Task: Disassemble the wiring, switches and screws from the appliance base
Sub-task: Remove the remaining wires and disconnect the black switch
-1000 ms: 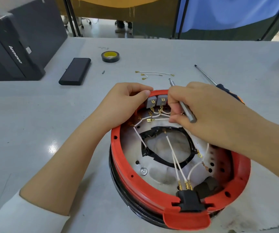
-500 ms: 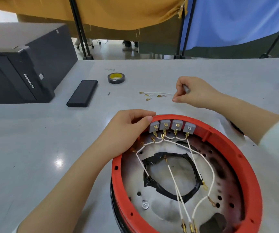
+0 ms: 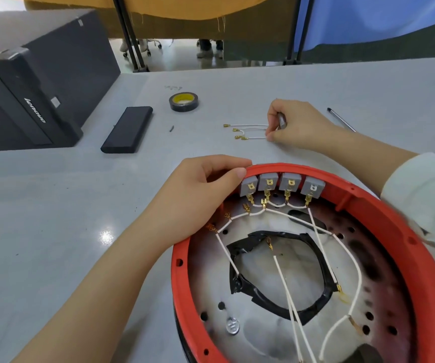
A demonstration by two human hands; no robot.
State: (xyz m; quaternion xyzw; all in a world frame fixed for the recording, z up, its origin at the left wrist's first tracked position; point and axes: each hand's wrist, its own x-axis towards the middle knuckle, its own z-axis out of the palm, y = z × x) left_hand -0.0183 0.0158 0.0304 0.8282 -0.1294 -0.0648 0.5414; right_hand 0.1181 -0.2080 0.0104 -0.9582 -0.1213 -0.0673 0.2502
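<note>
The left hand point(image 3: 200, 195) reaches in from the near side, fingers curled over the far rim of the round red plastic appliance base point(image 3: 384, 213) on the grey table point(image 3: 54, 205), beside four grey switches point(image 3: 280, 184). The right hand point(image 3: 297, 124) stretches further out, gripping a slim metal tool point(image 3: 281, 121) while its fingertips pinch loose white wires point(image 3: 248, 131) lying on the tabletop.

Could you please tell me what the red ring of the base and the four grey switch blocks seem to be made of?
The red ring looks like moulded plastic: even colour, dull sheen, cast ribs and holes. The grey switch blocks also look like matt plastic, with shiny, brass-coloured metal tabs; the exact metal can't be told.
</note>
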